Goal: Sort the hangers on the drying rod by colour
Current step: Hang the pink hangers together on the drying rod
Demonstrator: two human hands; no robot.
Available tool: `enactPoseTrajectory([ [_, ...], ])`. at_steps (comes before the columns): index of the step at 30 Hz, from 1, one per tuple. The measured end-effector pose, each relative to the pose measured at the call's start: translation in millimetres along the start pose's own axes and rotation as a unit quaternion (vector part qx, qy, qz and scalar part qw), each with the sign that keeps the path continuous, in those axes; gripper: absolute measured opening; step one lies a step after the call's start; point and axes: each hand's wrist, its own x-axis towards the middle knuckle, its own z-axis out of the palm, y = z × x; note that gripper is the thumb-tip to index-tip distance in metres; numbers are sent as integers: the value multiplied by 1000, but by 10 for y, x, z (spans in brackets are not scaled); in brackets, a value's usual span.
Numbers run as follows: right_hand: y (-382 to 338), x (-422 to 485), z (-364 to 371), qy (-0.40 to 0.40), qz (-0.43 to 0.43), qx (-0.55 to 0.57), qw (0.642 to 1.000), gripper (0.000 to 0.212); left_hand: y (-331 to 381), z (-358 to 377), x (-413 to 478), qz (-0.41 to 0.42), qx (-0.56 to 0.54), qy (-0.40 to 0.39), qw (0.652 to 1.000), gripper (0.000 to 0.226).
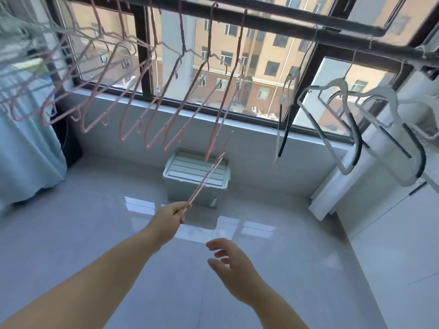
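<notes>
Under dark metal drying rod (pixel 261 22): slim pink wire hanger (pixel 206 179), long axis rising up-right from left hand (pixel 174 213), which pinches its lower end; right hand (pixel 228 262) below, fingers spread, empty.

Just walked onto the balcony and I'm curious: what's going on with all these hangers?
A person is sorting hangers on the dark drying rod. Their left hand pinches the lower end of a thin pink wire hanger at the right end of the pink hangers, angled toward them. The right hand hovers open below, holding nothing. Pale green hangers hang at far left, white hangers with black pads at right.
</notes>
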Motion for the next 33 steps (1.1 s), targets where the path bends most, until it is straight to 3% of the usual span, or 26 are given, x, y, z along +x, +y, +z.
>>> enactPoseTrajectory([
  [2, -117, -49, 107, -24, -13, -26, 999, 32, 123, 113, -74, 0, -29, -2, 1000, 34],
  [6, -210, -99, 148, 14, -45, -54, 997, 54, 390, 407, -248, 3, -122, 6, 993, 35],
  [13, -207, -119, -205, 151, -133, -100, 974, 39, 816, 614, -487, 32, -229, -19, 973, 35],
  [19, -426, -102, -242, 267, -206, -148, 930, 21, 1126, 530, -371, 76, -283, -37, 955, 36],
  [27, -882, 207, -613, 331, -235, -121, 906, 23, 1796, 286, -114, 145, -293, -68, 942, 33],
  [33, -1092, 497, -860, 324, -196, -43, 924, 23, 2255, 211, 149, 71, -321, -86, 941, 29],
])
